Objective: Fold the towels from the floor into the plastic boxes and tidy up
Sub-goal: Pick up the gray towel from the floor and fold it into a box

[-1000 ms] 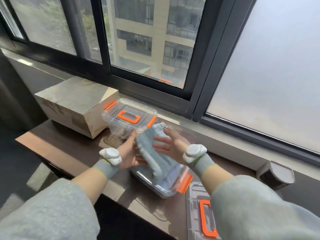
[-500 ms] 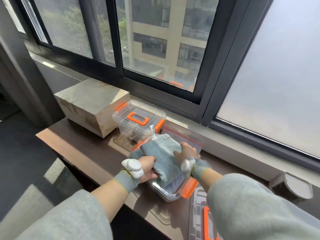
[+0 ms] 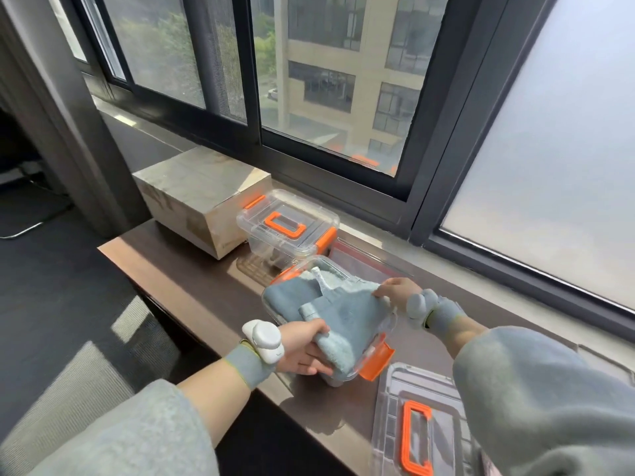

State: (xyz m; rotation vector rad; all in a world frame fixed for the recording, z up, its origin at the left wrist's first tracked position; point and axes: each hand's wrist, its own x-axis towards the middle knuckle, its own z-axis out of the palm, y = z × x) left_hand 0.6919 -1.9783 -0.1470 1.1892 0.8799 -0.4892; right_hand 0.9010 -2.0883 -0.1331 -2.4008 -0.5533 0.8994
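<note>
Ahead of you runs the dark-framed window (image 3: 326, 80), its right pane frosted. Below it lies the brown bench (image 3: 178, 269), which carries everything else. At its far left sits a pale stone-like block (image 3: 199, 197), and just beside that stands a closed clear box (image 3: 288, 228) with an orange handle on top. A loose lid (image 3: 415, 438) with the same orange handle lies flat at the near right, partly under your right sleeve. Between the lid and the closed box stands the open box (image 3: 376, 360), near the bench's front edge. The blue-grey towel (image 3: 347, 310) lies folded across its top, over more folded cloth inside, with its near end hanging over the rim. Your left hand (image 3: 302, 348) grips that near end, thumb on top and fingers curled beneath. Your right hand (image 3: 395, 290) pinches the towel's far right edge, fingers bent down onto the cloth.
</note>
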